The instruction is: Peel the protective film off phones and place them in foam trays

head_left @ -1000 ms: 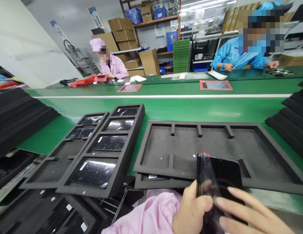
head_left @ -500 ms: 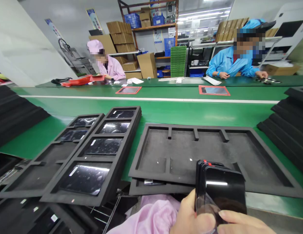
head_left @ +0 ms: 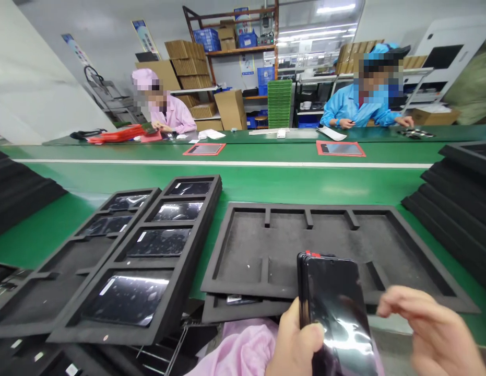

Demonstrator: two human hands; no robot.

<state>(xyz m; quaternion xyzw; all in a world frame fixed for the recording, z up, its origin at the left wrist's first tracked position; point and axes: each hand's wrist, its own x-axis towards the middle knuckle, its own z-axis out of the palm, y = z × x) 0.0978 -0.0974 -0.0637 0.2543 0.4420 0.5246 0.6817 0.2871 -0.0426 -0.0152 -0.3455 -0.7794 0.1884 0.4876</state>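
Note:
My left hand [head_left: 295, 339] grips a small stack of black phone screens [head_left: 336, 308], its thumb lying over the left edge. The front screen is glossy, with a small camera notch at the top. Red bits stick out along the stack's top edge. My right hand [head_left: 434, 324] is off to the right of the stack, fingers loosely bent and apart from the screens; nothing shows in it. Behind the stack lies a black foam tray [head_left: 235, 245] with bare compartments, on top of another tray [head_left: 274, 309].
To the left, a foam tray [head_left: 176, 271] holds several film-covered screens beside a partly filled tray [head_left: 76, 253]. Black foam trays [head_left: 446, 203] are piled at right. Across the green bench [head_left: 262, 183], two co-workers sit; red-bordered pads [head_left: 319, 149] lie before them.
My right hand has come away from the stack to the right. The clear film between my fingers no longer shows. The stack now stands more upright, its front screen facing me.

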